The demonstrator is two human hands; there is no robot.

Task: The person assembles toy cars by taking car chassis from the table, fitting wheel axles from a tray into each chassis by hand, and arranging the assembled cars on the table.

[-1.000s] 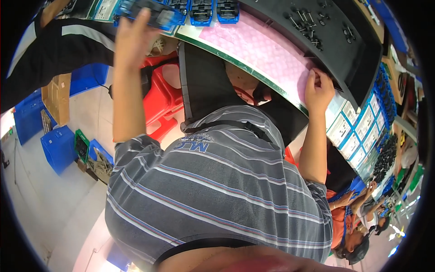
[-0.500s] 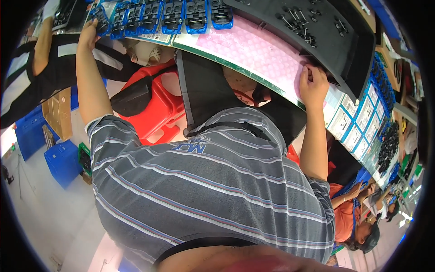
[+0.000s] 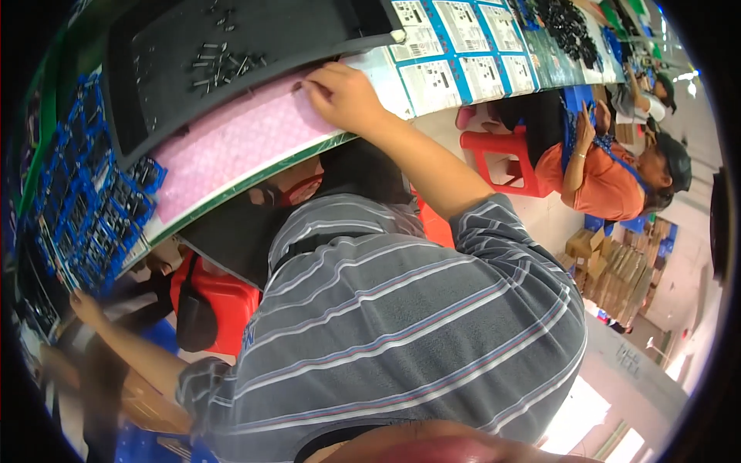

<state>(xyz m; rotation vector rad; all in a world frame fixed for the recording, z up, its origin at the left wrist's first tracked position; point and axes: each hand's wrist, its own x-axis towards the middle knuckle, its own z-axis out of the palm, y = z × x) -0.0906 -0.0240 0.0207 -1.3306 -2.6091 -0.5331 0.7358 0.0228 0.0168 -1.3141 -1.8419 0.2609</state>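
Note:
My right hand (image 3: 343, 96) rests on the pink bubble-wrap sheet (image 3: 224, 143), beside the near edge of the black tray (image 3: 285, 35). Its fingers are curled in; a small dark spot shows at the fingertips, too small to name. Several small dark pins with shafts (image 3: 224, 68) lie loose inside the tray. Far to the left, my left hand (image 3: 86, 307) reaches to the end of the rows of blue-framed parts with black mechanisms (image 3: 93, 193). Its fingers are small and partly hidden, so its grip is unclear.
Printed cards with blue borders (image 3: 461, 27) lie on the table right of the tray, with a heap of black parts (image 3: 567, 31) beyond. A red stool (image 3: 220, 305) stands below the table. Another person in orange (image 3: 594, 181) sits at the right; a blurred person is at lower left.
The view has swung to the right, so the tray and blue-framed parts appear further left. My right hand stays by the tray's edge with curled fingers; my left hand stays by the blue-framed parts.

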